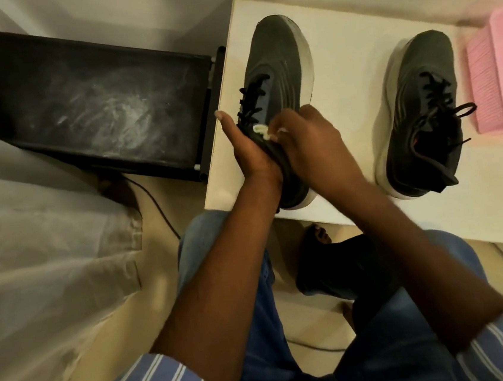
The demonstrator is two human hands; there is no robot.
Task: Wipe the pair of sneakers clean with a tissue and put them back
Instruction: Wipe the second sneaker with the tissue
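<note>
Sneakers, 2, dark with white soles, on the counter.
- Left sneaker: tilted; left hand grips its collar, right hand pinches 1 tissue there.
- Right sneaker: upright, well apart.
Likely light, soft upper, firm sole; best held by heel.

A single head-worn wide-angle view looks steeply down and forward, close over the white surface, floor at left.

left hand grips left sneaker | right hand presses tissue on it | other sneaker on table
</note>
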